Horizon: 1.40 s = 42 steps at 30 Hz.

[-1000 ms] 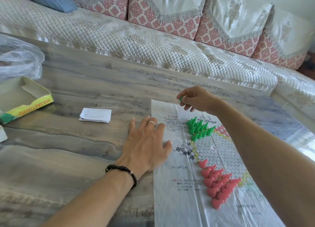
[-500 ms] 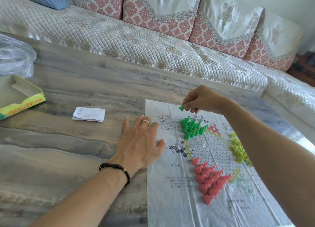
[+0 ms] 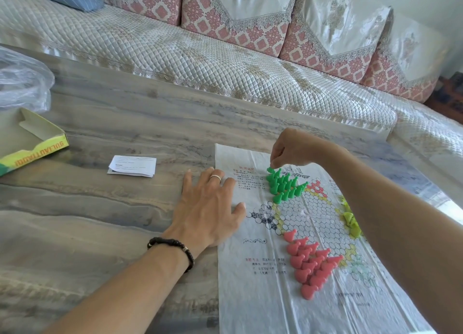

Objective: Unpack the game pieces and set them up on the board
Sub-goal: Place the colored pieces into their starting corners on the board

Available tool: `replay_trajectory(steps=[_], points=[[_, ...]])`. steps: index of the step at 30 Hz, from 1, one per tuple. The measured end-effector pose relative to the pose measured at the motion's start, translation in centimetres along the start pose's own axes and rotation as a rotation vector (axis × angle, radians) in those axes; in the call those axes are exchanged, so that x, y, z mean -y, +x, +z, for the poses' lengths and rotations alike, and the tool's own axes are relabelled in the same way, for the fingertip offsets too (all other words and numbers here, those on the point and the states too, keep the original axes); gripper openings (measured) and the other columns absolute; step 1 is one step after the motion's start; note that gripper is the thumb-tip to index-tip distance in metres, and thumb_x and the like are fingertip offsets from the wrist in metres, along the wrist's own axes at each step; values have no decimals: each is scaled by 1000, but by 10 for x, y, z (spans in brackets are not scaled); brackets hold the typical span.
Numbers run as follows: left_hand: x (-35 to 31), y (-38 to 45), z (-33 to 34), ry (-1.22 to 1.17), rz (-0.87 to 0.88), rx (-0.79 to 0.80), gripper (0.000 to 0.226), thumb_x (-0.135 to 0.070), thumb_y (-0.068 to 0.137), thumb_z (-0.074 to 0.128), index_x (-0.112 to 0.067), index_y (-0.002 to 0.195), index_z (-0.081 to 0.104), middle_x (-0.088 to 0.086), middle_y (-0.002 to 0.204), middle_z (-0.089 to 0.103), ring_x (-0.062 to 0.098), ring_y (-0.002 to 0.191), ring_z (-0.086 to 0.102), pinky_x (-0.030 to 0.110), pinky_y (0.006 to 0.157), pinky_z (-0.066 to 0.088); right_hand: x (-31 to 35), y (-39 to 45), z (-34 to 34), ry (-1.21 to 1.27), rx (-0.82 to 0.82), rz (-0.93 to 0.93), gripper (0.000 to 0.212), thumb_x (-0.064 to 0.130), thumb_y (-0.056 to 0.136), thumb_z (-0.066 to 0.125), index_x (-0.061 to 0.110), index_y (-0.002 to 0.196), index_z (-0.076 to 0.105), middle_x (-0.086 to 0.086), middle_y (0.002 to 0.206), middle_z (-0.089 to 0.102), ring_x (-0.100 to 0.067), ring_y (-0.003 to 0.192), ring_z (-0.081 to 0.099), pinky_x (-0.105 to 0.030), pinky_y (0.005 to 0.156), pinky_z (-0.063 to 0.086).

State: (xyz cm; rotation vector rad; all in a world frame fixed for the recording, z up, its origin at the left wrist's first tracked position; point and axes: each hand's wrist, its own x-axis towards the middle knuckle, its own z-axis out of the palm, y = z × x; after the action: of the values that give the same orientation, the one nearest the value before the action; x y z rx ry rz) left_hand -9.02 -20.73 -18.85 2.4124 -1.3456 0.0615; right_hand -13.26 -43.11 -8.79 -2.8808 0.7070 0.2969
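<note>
My right hand [image 3: 295,147] has dropped since a moment ago, bringing its pinched green piece [image 3: 270,169] down to the far tip of the green pegs [image 3: 285,184], fingers curled narrow around it. My left hand [image 3: 209,208] stays flat and spread wide, thumb and finger ends pressing the near-left edge of the board [image 3: 263,271], a thin, crinkled, glossy sheet printed with a honeycomb of circles. Cone-shaped pink pegs [image 3: 310,263] stand in a triangle nearer me, below my right forearm; yellow-green pegs [image 3: 352,221] peek out beside that arm. Left of my left hand the streaked grey bench [image 3: 100,208] lies open, past a folded paper slip [image 3: 132,165] to the cardboard box [image 3: 30,145] at its edge.
</note>
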Motion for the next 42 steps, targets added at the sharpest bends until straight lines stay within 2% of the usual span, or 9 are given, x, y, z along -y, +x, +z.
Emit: replay_trajectory(steps=[4,11,15,18,28,35,39,41,42], points=[[0,0,-1,4,2,11,55,-56,90,33,-23,133,43,6,150,35,20,143,19,55,113,13,0,1,3,-21,9,10,5,20,80,76,15,82,76,7,71,70,-1,55,54,-17,53,36],[0,1,-2,11,7,30,55,-56,91,33,-22,134,42,7,151,32,22,144,16,55,114,12,-4,3,9,3,25,18,6,20,81,75,14,84,76,4,74,72,-6,56,56,-16,53,39],[1,1,-2,6,8,28,57,-56,91,33,-21,135,42,7,155,26,23,146,7,55,115,11,-6,2,6,55,-6,18,7,23,81,76,15,81,75,2,72,71,-4,48,51,-14,48,37],[1,1,-1,5,15,25,56,-56,91,32,-22,135,41,4,151,32,21,145,13,56,115,12,-6,0,5,57,-5,18,8,25,81,75,17,78,74,6,65,67,1,41,46,-9,41,33],[1,1,1,1,24,15,63,-62,88,22,-24,135,40,3,148,38,20,143,20,57,114,12,-6,2,8,34,-28,18,11,20,82,75,10,84,75,-1,70,70,-1,43,48,-5,36,31],[1,1,-2,-72,23,17,77,-65,79,20,-24,141,39,4,156,26,22,147,4,58,115,7,-11,2,10,86,-50,20,20,25,84,72,6,82,74,0,59,65,2,32,38,-8,34,30],[2,0,-5,-138,11,24,80,-68,77,20,-28,144,38,-2,155,29,16,146,6,61,114,0,-12,-9,9,64,-113,11,34,25,90,65,-9,92,67,-21,87,71,-18,55,51,-21,52,46],[2,-1,-7,-135,17,31,83,-72,75,18,-30,143,40,-4,154,31,14,146,8,62,113,-5,-10,-18,10,38,-149,-3,29,24,91,63,-5,93,68,-18,91,71,-28,66,62,-31,64,54],[2,-1,-8,-127,27,28,85,-74,74,16,-31,143,40,-5,154,32,13,146,9,62,113,-7,-8,-25,11,33,-170,-12,25,23,91,63,0,94,70,-11,90,72,-23,70,64,-29,63,54]])
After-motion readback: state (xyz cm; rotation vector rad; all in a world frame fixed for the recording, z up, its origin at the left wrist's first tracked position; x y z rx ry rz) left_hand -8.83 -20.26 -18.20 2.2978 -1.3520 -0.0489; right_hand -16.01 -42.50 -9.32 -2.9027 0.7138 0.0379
